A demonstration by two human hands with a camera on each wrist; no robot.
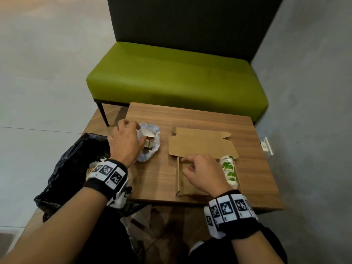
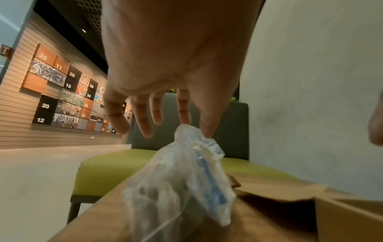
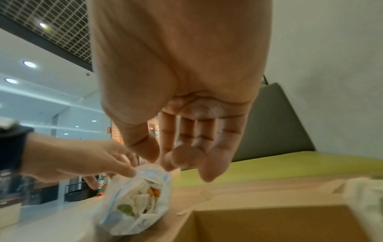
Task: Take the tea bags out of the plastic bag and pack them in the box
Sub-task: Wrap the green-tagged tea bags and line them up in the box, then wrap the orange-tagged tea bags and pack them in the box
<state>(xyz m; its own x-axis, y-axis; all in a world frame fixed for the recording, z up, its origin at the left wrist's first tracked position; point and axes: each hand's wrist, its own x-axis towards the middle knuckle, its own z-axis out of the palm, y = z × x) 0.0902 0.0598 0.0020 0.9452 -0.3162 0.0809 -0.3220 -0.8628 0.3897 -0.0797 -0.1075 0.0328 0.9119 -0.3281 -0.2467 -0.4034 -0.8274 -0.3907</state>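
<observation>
A clear plastic bag [image 1: 150, 149] with tea bags inside lies on the left of the wooden table [image 1: 253, 168]. My left hand [image 1: 140, 135] pinches the bag's top edge between thumb and forefinger [image 2: 184, 114]; the plastic bag [image 2: 180, 180] hangs from that pinch. The open cardboard box [image 1: 182, 184] lies at the table's front, its lid [image 1: 202, 141] folded back flat. A row of white-and-green tea bags [image 1: 229, 171] fills its right side. My right hand [image 1: 185, 162] hovers over the box's empty left part, fingers loosely curled, holding nothing [image 3: 163, 162].
A black rubbish bag [image 1: 76, 164] stands at the table's left edge. A green bench [image 1: 177, 77] with a dark backrest is behind the table. A grey wall [image 1: 314, 111] with a socket [image 1: 267, 147] runs close on the right.
</observation>
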